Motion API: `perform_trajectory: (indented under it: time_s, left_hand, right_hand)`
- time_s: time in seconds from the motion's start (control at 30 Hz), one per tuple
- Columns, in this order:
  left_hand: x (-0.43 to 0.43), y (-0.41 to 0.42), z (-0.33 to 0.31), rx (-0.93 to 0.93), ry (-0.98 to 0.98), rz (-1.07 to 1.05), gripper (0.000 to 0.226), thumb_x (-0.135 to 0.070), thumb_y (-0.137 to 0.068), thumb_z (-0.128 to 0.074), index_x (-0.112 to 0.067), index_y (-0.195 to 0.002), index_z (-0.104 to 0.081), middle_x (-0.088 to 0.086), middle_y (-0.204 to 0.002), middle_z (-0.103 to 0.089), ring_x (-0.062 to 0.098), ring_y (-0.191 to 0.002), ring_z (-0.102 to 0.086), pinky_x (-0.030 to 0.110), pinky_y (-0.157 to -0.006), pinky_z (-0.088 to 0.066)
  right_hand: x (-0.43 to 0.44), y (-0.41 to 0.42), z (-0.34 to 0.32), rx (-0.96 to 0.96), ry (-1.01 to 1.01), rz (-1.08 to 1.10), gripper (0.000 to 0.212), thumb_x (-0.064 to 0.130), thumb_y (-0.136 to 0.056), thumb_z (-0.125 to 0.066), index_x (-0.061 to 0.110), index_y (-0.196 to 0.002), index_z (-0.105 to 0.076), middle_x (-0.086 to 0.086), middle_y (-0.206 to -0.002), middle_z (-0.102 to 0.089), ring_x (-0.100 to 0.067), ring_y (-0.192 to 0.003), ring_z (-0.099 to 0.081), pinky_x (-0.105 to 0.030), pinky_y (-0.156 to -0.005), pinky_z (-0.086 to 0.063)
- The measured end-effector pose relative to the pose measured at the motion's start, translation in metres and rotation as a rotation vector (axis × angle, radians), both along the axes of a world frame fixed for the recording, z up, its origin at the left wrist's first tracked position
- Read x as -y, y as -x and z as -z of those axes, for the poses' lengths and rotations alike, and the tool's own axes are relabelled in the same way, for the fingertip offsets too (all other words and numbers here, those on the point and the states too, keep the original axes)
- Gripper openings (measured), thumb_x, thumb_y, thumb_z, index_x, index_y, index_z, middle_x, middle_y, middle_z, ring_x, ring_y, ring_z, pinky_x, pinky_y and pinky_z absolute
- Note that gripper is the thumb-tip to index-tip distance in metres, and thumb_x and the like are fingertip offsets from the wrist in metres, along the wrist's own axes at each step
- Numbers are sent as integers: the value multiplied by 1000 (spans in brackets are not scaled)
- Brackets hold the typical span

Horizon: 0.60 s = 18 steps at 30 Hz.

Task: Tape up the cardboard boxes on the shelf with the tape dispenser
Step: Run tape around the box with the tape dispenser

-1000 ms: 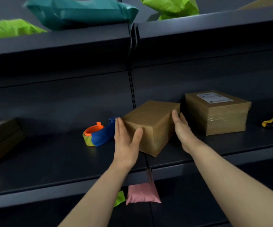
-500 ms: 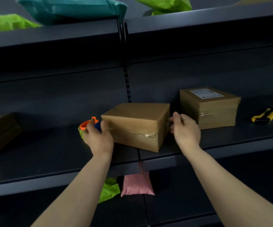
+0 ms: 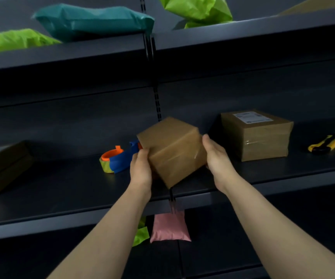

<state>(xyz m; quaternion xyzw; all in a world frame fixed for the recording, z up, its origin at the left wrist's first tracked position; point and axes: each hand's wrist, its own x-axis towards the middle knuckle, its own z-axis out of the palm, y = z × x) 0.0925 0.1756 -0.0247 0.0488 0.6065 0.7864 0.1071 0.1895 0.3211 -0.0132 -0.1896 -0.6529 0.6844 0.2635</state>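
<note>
We show a tape-wrapped brown cardboard box (image 3: 174, 150) held tilted at the shelf (image 3: 62, 190) front, with the blue-orange tape dispenser (image 3: 118, 160) lying just left.

Dim light falls on dark grey metal shelves (image 3: 62, 188) joined by a slotted upright (image 3: 156, 97).

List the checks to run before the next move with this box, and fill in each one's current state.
1. Both hands on the cardboard box: the left hand and right hand hold opposite sides. Ok.
2. Box flat on the shelf: it is tilted, one corner low. Not ok.
3. Tape dispenser free: it lies on the shelf behind the left hand, and neither hand holds it. Ok.
4. Open seam facing up: cannot tell.
5. Room on the right: the labelled box stands apart. Ok.
</note>
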Motion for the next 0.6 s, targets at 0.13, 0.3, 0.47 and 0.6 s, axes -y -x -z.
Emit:
perform_trajectory:
  time_s: [0.13, 0.3, 0.47, 0.6]
  left_hand:
    - [5, 6, 6, -107, 276, -112, 33, -10, -86, -38, -21, -101, -65, 6, -100, -67, 32, -102, -62, 48, -93, -51]
    - [7, -10, 3, -190, 92, -80, 28, -33, -99, -41, -26, -95, -68, -1, -102, -69, 20, -103, -62, 40, -97, -48]
    - [7, -10, -5, -9, -93, 182, 53, -67, -87, -49, -27, -120, -62, -2, -118, -67, 19, -113, -61, 44, -102, -44]
    - [0, -11, -10, -45, 81, 143, 43, -9, -96, -51, -24, -135, -43, 5, -126, -58, 26, -112, -58, 47, -99, -48]
  right_hand:
    - [7, -3, -25, -340, -78, -14, 26, 23, -103, -45, 29, -119, -64, 3, -119, -65, -7, -111, -59, -27, -98, -45]
    - [13, 5, -12, -108, -91, -31, 43, 40, -101, -45, 34, -143, -43, 9, -141, -47, -8, -124, -45, -22, -90, -34]
    - [18, 7, -3, -163, -145, -67, 47, 48, -97, -48, 42, -143, -40, 16, -148, -40, -3, -130, -40, -24, -105, -32]
    - [14, 2, -16, -136, -698, 55, 51, 37, -88, -68, 35, -137, -51, 18, -138, -50, 0, -125, -46, -24, -105, -39]
